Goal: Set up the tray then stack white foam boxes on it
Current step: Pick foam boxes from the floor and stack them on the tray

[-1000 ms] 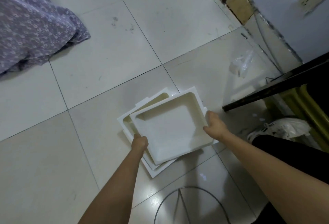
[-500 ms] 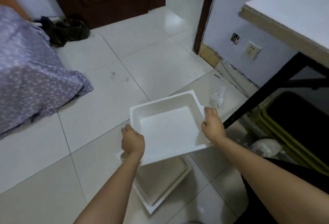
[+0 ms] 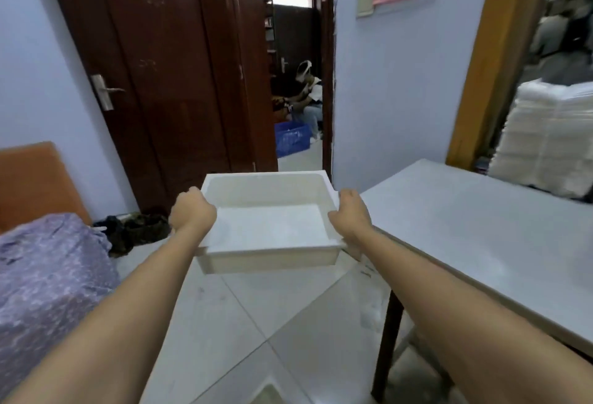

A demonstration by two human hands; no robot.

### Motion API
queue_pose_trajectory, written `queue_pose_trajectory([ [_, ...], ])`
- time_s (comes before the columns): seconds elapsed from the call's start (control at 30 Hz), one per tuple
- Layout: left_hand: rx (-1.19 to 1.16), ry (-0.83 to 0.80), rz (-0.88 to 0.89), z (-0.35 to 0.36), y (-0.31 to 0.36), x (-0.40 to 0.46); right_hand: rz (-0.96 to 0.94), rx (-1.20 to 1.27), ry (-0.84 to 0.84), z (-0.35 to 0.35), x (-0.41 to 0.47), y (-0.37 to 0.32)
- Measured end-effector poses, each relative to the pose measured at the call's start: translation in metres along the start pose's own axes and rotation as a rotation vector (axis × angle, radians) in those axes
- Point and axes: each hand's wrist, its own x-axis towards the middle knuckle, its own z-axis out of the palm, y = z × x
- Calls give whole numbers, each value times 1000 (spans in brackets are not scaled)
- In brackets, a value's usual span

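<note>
— What carries things here?
— A grey flat-topped table with dark legs (image 3: 475, 227) on the right; a blurred stack of white foam sheets (image 3: 545, 137) seems to rest at its far edge.
— And below?
— A pale glossy tiled floor (image 3: 244, 323), with a dark crumpled cloth heap (image 3: 134, 230) by the brown door and a blue plastic crate (image 3: 292, 140) beyond the doorway.

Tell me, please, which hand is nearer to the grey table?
Right. The right hand grips the foam box on the side by the grey table; the left hand grips the opposite side, farther away.
</note>
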Motion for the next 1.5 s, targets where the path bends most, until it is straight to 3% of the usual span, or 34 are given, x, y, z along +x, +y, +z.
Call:
queue_pose_trajectory([
  [0.23,-75,-37,183,-82,168,-23,121,63,142,-194,18,12],
  [0.6,-200,-290,615,-91,434,-193,470,-138,419,-446,-101,154],
  [0.77,-239,-400,817,-73,501,-286,645,-145,480,-518,-173,207],
  [0.9,-202,-451,1026,-66,541,-345,808,-262,426,-554,-219,229],
  [1.1,-223,-487,1113,-56,580,-376,931,-242,418,-571,-243,258],
  [1.23,-267,-526,1093,-51,587,-372,942,-180,445,-573,-237,266],
  [1.33,-374,-655,973,-57,584,-370,975,-146,470,-572,-232,269],
  [1.43,-815,-872,616,-59,576,-369,1039,-128,548,-568,-228,272],
  [1.5,-1034,-896,370,-58,569,-378,1065,-108,633,-562,-225,272],
])
